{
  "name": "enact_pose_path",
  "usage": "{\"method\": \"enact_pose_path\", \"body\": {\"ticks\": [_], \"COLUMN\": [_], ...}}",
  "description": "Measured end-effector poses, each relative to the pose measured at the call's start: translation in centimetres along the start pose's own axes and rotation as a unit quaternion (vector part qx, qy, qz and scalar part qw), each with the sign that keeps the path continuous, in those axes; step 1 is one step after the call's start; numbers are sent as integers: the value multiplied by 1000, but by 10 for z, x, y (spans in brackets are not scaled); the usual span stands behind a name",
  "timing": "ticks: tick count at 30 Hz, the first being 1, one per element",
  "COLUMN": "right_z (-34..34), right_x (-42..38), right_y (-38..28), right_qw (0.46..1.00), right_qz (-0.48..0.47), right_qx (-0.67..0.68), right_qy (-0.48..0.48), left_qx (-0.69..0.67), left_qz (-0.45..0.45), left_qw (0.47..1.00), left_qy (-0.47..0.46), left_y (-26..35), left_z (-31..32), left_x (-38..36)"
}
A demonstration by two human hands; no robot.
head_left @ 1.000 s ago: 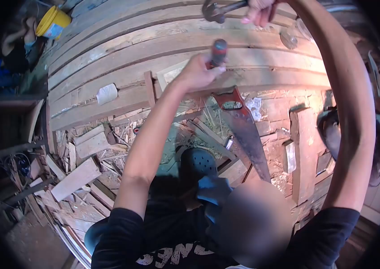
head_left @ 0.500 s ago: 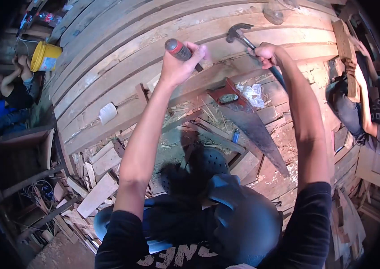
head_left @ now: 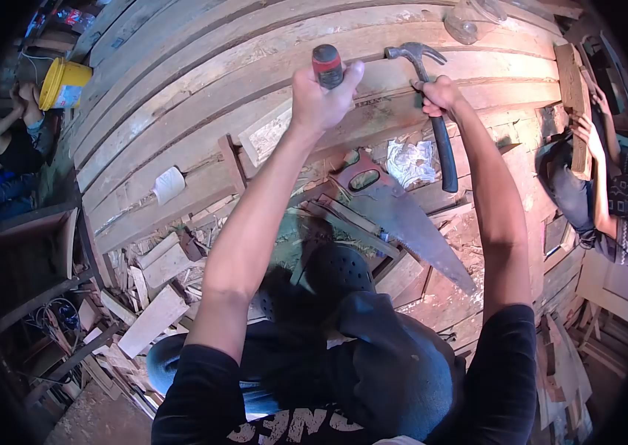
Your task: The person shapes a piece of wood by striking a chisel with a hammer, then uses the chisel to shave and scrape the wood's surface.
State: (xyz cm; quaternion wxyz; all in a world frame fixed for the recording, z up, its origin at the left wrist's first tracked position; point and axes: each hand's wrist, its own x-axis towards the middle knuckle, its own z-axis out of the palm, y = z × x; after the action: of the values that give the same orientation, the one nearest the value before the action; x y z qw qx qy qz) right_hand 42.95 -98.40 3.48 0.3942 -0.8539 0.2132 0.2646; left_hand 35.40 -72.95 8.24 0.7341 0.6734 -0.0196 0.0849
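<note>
My left hand (head_left: 319,102) is wrapped around a chisel (head_left: 326,65), its black handle with a red band pointing up; the blade is hidden behind the hand and the beam. To the right, my right hand (head_left: 441,96) grips a claw hammer (head_left: 443,152) high on the shaft, just below the head. The hammer head lies level with the top of the chisel, a short way to its right. Both hands are over a long wooden beam (head_left: 381,122). Below them a handsaw (head_left: 421,222) with a reddish handle lies beside a crumpled white wrapper (head_left: 411,163).
Offcuts (head_left: 154,319) and shavings litter the floor at lower left. A white cylindrical object (head_left: 169,185) rests on the boards. At right, another person's hands hold a wooden beam (head_left: 573,111). A second person crouches at far left near a yellow bucket (head_left: 65,83).
My left hand has moved up and right with the chisel, whose handle now stands more upright. The hammer has turned in my right hand, its handle now hanging down and its head nearer the chisel.
</note>
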Motion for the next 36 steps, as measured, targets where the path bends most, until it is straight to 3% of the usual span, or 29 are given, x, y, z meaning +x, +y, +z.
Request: {"method": "enact_pose_path", "body": {"ticks": [5, 7, 9, 15, 17, 19, 22, 26, 28, 29, 31, 32, 36], "right_z": [10, 15, 16, 38, 39, 38, 37, 30, 23, 22, 21, 19, 30], "right_x": [-14, -15, -33, -39, -46, -56, -48, -49, -51, -54, -63, -72, -80], "right_y": [12, 26, 28, 61, 61, 55, 78, 85, 81, 80, 77, 70, 69], "right_qw": [995, 907, 927, 889, 891, 923, 950, 968, 997, 997, 985, 980, 981], "right_qz": [-18, -166, -112, -155, -146, -57, -67, -97, -31, -30, 25, 26, -6], "right_qx": [-48, -267, -277, -278, -285, -265, -220, -149, -39, -38, 173, 194, 193], "right_qy": [81, 279, 227, 329, 324, 274, 209, 175, 64, 65, -9, -46, 5], "left_qx": [-11, -38, -56, -86, -100, -90, -37, -26, -9, -10, -10, -10, 18], "left_qz": [26, 6, 15, 29, 26, 47, 92, 88, 104, 104, 106, 108, 91], "left_qw": [1000, 999, 998, 995, 994, 994, 995, 996, 994, 994, 993, 993, 994], "left_qy": [8, 9, 16, 42, 47, 33, 14, 9, 8, 6, 40, 41, 55], "left_y": [-5, -3, 0, 4, 3, 1, 1, -4, -5, -6, -7, -7, -15], "left_z": [0, -2, -3, -6, -5, -5, -1, -1, -1, 1, 5, 7, 8], "left_x": [-5, -2, 2, 6, 7, 4, -1, 1, 1, 2, 0, 0, -3]}}
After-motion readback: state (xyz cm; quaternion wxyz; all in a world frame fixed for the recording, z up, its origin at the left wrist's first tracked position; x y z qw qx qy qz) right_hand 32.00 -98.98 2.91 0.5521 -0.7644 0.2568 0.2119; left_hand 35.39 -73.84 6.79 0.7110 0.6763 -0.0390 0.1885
